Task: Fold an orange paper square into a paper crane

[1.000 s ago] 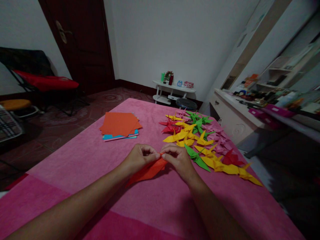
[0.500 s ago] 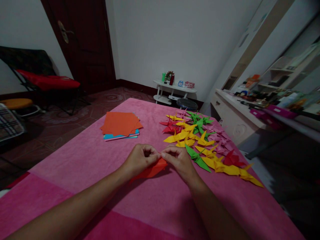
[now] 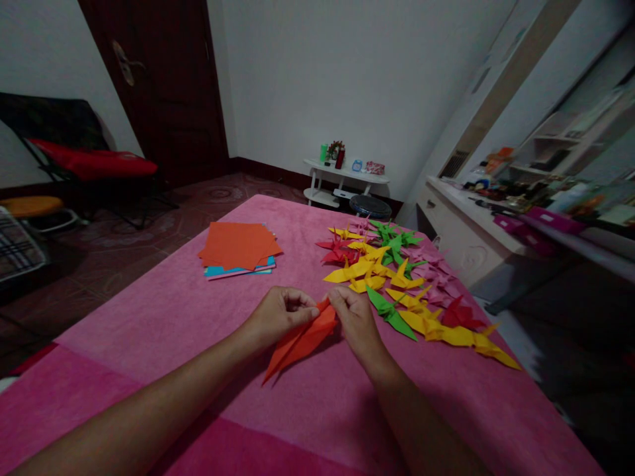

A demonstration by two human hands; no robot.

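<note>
An orange sheet of origami paper, folded into a long pointed shape (image 3: 300, 344), is held between my two hands just above the pink cloth. My left hand (image 3: 280, 314) pinches its upper left edge with thumb and fingers. At the top, my right hand (image 3: 354, 317) grips a narrow folded tip close to my left thumb. The longest point slants down and left toward me. Right of my hands lies a green paper crane (image 3: 391, 314), among several yellow paper cranes (image 3: 421, 324). My curled fingers hide part of the folds.
A stack of orange paper squares (image 3: 238, 244) over blue and pink sheets sits at the left of the pink-covered surface (image 3: 163, 311). Red paper cranes (image 3: 340, 251) and pink ones lie to the right. Beyond stand a low white shelf (image 3: 322, 197), a stool (image 3: 371, 206) and a cluttered dresser (image 3: 461, 218).
My right hand has shifted slightly right, away from my left thumb, with the paper's tip. The orange paper has tilted, and more of it shows, its long point now reaching down toward me.
</note>
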